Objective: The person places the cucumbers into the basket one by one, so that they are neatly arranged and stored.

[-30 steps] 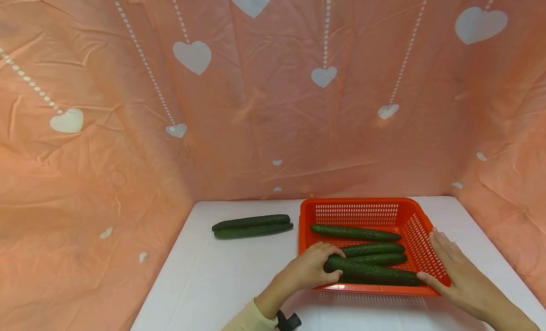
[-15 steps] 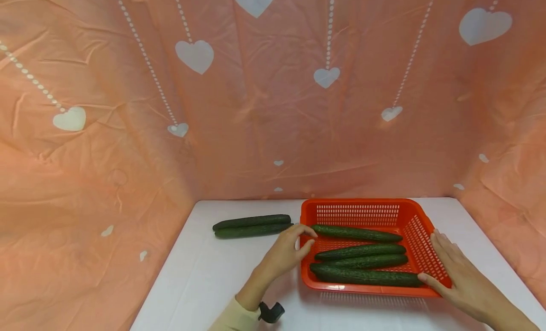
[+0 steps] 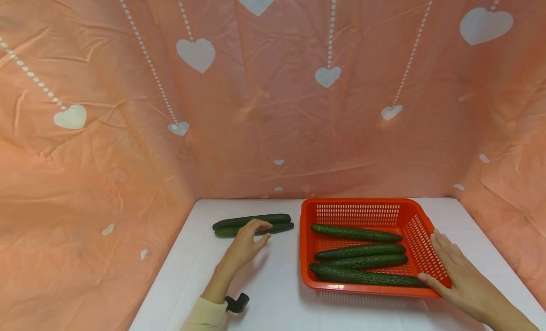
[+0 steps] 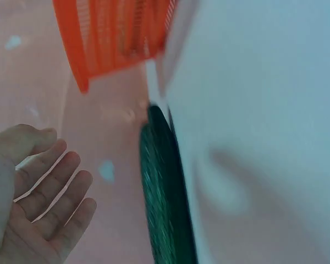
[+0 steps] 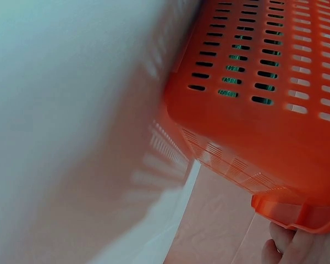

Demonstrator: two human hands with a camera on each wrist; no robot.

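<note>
My left hand (image 3: 245, 244) hovers over two cucumbers (image 3: 251, 220) lying side by side on the white table, its fingers loosely bent with nothing in them. The left wrist view shows that hand (image 4: 44, 192) apart from the cucumbers (image 4: 165, 192), fingers spread. Several cucumbers (image 3: 358, 233) lie lengthwise in the red basket (image 3: 304, 245). My right hand (image 3: 462, 279) rests against the basket's right rim, fingers straight, thumb by the front corner. In the right wrist view, fingertips (image 5: 283, 239) show at the edge of the basket (image 5: 253, 132).
The white table (image 3: 179, 274) carries the basket at right and the cucumber pair at the back left. A pink sheet (image 3: 264, 108) with pale hearts stands behind and at both sides. A black device (image 3: 237, 303) is strapped on my left wrist.
My left hand let go of the front cucumber in the basket, lifted out over the left rim and moved left to above the pair on the table. The right hand stayed at the rim.
</note>
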